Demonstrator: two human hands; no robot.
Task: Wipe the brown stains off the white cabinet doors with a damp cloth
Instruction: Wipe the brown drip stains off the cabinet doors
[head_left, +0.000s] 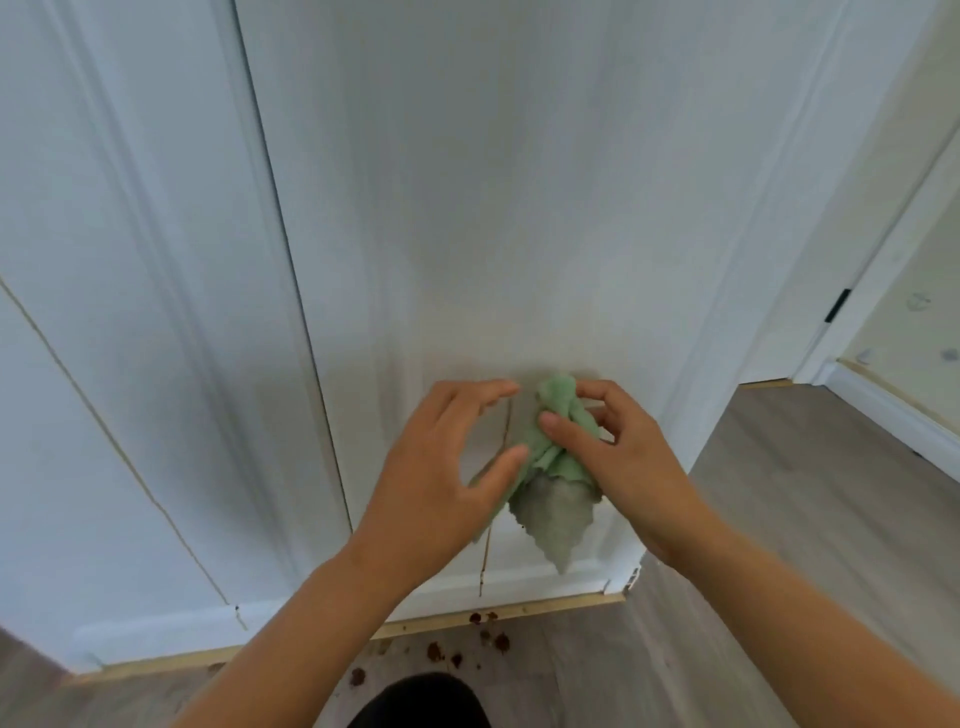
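Your right hand (613, 452) pinches the green cloth (553, 467) bunched against the cabinet door (493, 234); your left hand (447, 467), fingers spread, touches its edge. Refold it (clean face outward), then wipe down the brown drip (506, 426) just left of the cloth.

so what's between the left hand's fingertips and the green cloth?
Head view: a thin brown drip stain on bare white door runs down between the left hand and the cloth.

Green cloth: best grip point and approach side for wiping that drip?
Grip the bunched upper fold of the green cloth, where the right hand pinches it, coming from the right. The loose tail hangs free below, and the brown drip runs just left, so that side stays open.
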